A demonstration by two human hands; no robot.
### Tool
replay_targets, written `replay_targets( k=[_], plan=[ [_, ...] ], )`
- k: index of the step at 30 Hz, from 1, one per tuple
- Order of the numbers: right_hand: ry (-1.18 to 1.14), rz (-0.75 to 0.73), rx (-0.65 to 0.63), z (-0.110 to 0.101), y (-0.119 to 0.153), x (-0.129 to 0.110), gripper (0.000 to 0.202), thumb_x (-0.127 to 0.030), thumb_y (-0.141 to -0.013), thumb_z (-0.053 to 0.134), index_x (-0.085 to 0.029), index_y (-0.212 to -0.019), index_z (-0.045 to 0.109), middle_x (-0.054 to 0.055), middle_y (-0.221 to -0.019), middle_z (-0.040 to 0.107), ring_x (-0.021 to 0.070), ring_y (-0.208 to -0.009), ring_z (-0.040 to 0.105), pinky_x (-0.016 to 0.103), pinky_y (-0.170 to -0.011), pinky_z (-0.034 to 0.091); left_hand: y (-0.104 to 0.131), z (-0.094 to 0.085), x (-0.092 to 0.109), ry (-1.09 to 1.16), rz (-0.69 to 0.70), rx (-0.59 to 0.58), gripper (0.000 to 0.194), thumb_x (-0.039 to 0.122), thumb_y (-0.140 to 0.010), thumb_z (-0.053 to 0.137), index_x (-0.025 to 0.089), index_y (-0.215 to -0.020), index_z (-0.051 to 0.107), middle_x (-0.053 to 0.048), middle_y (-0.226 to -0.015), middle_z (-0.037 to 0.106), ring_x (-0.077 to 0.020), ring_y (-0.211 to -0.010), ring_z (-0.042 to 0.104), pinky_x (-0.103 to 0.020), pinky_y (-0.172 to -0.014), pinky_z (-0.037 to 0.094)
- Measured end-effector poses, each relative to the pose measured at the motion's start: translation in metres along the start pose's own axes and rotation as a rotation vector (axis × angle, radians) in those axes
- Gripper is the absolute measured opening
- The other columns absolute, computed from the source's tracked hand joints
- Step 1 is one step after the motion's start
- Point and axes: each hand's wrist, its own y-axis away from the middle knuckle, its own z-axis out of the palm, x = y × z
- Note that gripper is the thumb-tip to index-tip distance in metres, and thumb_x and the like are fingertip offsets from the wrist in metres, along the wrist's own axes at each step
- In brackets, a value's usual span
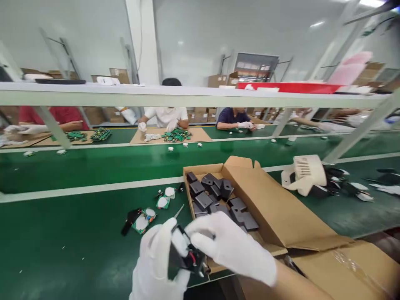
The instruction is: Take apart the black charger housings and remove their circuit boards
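My left hand (159,262), in a white glove, is wrapped round a black plastic housing (184,252) at the bottom middle. A white part and a red wire show inside the housing's open side. My right hand (229,246), also gloved, has its fingertips pinched at the upper right edge of the same housing; what lies between them is hard to make out. Just past my left hand, green circuit boards with white discs (142,221) lie on the green work surface, a black piece beside them. A thin pointed tool (179,211) lies near my left fingers.
An open cardboard box (262,208) holds several black housings (204,201). To its right are a cream-coloured fan-like plastic part (304,173) and a pile of dark parts (340,181). A green conveyor belt (125,164) runs beyond, under a white shelf (193,96). Co-workers sit opposite.
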Motion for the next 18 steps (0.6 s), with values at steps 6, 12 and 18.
replay_targets(
  k=[6,12,18],
  plan=[
    [-0.410,0.187,0.000,0.002,0.061,-0.010,0.022,-0.011,-0.085,0.043,-0.019,-0.071,0.059,-0.005,-0.065,0.055,0.0089,-0.062,0.045,0.018,-0.057,0.037,-0.001,-0.003,0.039,-0.097,0.280,0.043,0.070,0.006,-0.078,0.054,0.025,-0.142,0.033,-0.012,-0.115,0.058,-0.0242,-0.104,0.061,-0.029,-0.068,0.059],
    [-0.327,0.259,-0.060,-0.008,0.076,-0.011,0.025,-0.014,-0.082,0.047,-0.024,-0.077,0.069,-0.003,-0.072,0.068,0.0129,-0.064,0.058,0.022,-0.059,0.042,0.006,-0.006,0.055,-0.181,0.346,0.102,0.058,0.014,-0.081,0.057,0.015,-0.136,0.040,-0.012,-0.099,0.063,-0.0256,-0.098,0.058,-0.035,-0.077,0.057],
    [0.034,0.230,-0.102,-0.010,0.080,-0.014,0.023,-0.018,-0.084,0.047,-0.024,-0.066,0.060,-0.004,-0.057,0.060,0.0103,-0.050,0.044,0.026,-0.048,0.028,0.007,0.006,0.066,-0.105,0.281,0.157,0.036,0.006,-0.078,0.055,0.017,-0.112,0.052,-0.005,-0.081,0.062,-0.0191,-0.074,0.060,-0.035,-0.068,0.051]
  ],
)
